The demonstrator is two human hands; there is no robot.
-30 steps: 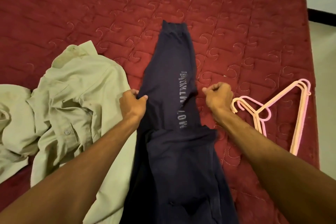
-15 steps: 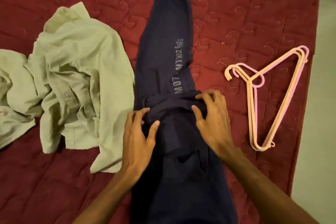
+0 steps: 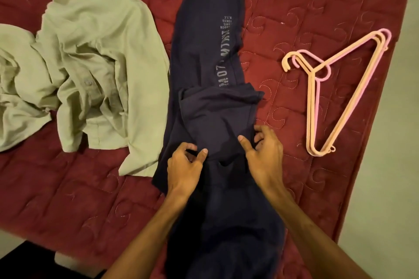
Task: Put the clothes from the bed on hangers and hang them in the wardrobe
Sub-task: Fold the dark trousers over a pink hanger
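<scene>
Folding step: L hand (image 3: 184, 165) & R hand (image 3: 264, 156) both pinch the navy trousers (image 3: 204, 52) at the fold; next prob. needs a hanger (image 3: 326, 102).

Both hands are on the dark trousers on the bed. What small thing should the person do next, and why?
Probably let go with the right hand and pick one of the hangers beside it. The trousers lie folded across the middle, the left hand pinches the fold, and no hanger is in them yet.
</scene>
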